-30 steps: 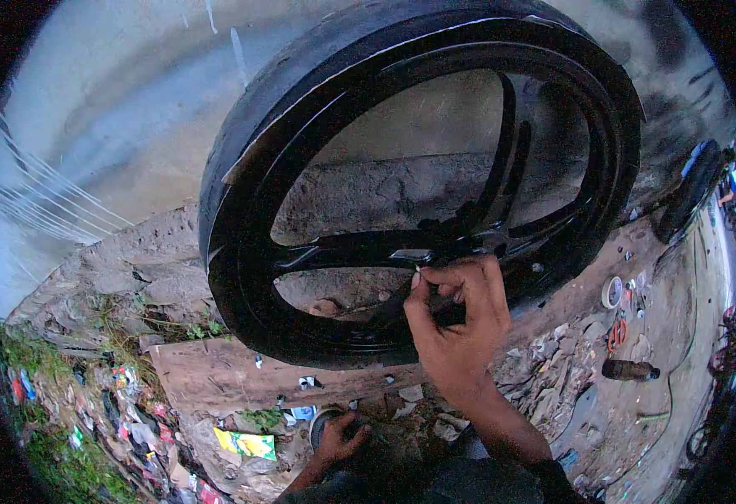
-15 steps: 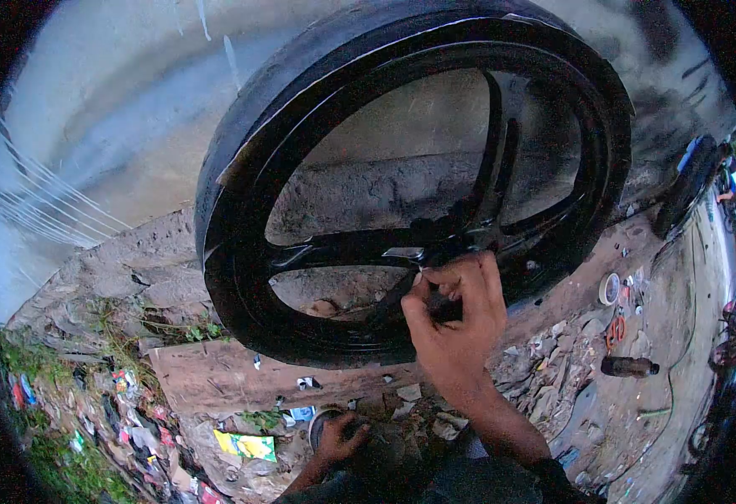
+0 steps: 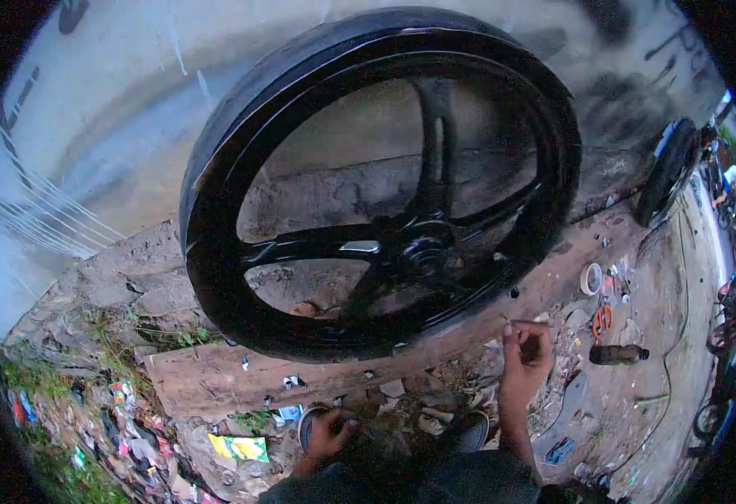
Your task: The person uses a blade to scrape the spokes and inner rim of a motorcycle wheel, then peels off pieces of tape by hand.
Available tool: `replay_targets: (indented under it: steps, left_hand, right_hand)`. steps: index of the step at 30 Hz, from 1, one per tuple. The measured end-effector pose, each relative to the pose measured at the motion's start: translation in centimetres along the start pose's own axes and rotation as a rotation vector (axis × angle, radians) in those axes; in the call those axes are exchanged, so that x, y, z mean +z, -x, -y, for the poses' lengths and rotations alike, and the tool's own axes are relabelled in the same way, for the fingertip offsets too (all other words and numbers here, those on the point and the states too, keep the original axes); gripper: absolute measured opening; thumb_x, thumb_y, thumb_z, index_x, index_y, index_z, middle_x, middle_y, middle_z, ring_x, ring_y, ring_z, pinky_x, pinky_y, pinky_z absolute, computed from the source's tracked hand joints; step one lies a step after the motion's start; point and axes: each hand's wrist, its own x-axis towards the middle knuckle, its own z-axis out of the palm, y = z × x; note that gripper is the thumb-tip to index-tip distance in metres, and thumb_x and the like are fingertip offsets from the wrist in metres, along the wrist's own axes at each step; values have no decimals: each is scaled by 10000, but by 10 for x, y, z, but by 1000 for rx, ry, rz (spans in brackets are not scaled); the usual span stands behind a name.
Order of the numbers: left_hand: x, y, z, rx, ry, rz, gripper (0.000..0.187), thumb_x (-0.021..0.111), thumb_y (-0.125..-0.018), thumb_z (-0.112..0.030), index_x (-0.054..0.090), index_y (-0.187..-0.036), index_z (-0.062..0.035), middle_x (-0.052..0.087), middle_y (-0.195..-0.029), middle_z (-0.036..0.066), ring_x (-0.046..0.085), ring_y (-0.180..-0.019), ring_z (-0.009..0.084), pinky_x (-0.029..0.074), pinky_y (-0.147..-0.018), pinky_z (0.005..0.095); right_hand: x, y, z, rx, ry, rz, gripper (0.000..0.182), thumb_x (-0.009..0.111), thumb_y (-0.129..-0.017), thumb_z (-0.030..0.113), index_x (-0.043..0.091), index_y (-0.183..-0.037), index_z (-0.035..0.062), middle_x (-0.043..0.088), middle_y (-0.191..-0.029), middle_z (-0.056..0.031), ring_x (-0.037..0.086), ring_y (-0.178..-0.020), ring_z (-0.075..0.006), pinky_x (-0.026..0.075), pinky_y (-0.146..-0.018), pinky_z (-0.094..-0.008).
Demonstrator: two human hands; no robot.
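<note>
A black spoked wheel with its tyre (image 3: 217, 290) stands tilted in front of the wall, its glossy hub (image 3: 425, 252) facing me. Below the wheel's lower right rim is my right hand (image 3: 523, 361), apart from it. Thumb and index finger pinch together, with something tiny and thin at the tips that I cannot make out. My left hand (image 3: 328, 433) hangs low near my shoe, its fingers partly curled and thumb apart, with nothing visible in it.
A reddish board (image 3: 208, 382) lies under the wheel. At the right are a tape roll (image 3: 591, 279), orange-handled scissors (image 3: 602, 321), a dark bottle (image 3: 618, 354) and another tyre (image 3: 666, 172). Litter and a yellow packet (image 3: 239, 447) lie at the lower left, with rubble near my feet.
My right hand has left the hub area and moved down and to the right. In view, the wheel has shifted left and its hub is now uncovered. My left hand stays low.
</note>
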Motion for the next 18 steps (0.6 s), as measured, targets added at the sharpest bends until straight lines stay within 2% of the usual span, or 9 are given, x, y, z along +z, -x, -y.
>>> replay_targets:
  steps: [2,3,6,8,9,10,14,17,18]
  left_hand:
    - [-2,-1,-5,-35,-44,26,336,673,-934,-315,676,-1052,0,705,-946,214,680,-894,391,508,-802,436]
    - [-6,-2,-17,-51,-35,27,337,663,-941,-311,677,-1061,4,700,-938,219,669,-894,404,503,-799,439]
    - [-11,1,-39,-60,-44,-13,343,635,-962,-301,677,-1085,16,684,-912,230,640,-881,421,486,-788,451]
    - [4,1,4,16,-83,-108,348,617,-976,-297,674,-1100,23,669,-894,235,628,-858,401,475,-779,459]
    - [26,13,94,45,-26,-223,370,577,-1014,-323,671,-1135,15,648,-834,178,602,-788,288,475,-744,417]
    - [29,11,108,56,-30,-245,370,575,-1015,-322,671,-1134,14,646,-833,174,599,-786,283,475,-743,414]
    - [27,-4,77,40,-5,-258,366,565,-1022,-322,671,-1132,12,642,-827,159,589,-777,263,474,-738,402]
    - [27,-5,66,32,-3,-256,365,558,-1028,-321,670,-1131,10,639,-823,148,581,-771,249,473,-735,394]
    - [27,-4,65,28,0,-257,364,555,-1030,-321,670,-1130,9,638,-822,144,579,-769,244,472,-734,391]
  right_hand:
    - [-28,7,-19,48,34,-46,99,673,-951,17,578,-931,38,460,-828,44,445,-781,-58,379,-706,-223]
    - [-40,11,-18,171,-7,-86,94,684,-944,21,593,-926,35,457,-825,45,442,-767,-61,377,-719,-220]
    - [-74,17,-61,118,32,-152,88,695,-935,24,609,-921,27,483,-836,37,445,-758,-64,387,-721,-227]
    - [-93,19,-84,131,19,-146,88,704,-940,66,643,-981,19,475,-822,20,443,-739,-85,385,-685,-237]
    - [-98,16,-94,125,55,-156,99,710,-935,69,643,-982,14,485,-827,14,447,-741,-88,391,-687,-242]
    - [-103,12,-104,121,91,-165,110,715,-930,72,643,-984,8,494,-832,9,451,-743,-91,396,-689,-247]
    - [-101,-15,-149,195,196,-143,166,730,-884,50,657,-1028,10,547,-818,-15,480,-713,-112,426,-659,-289]
    - [-95,-43,-153,121,303,-83,137,751,-894,104,710,-989,15,625,-813,-47,576,-710,-113,470,-656,-278]
    - [-91,-50,-161,102,314,-63,137,756,-885,102,715,-986,19,627,-808,-51,575,-706,-114,471,-652,-286]
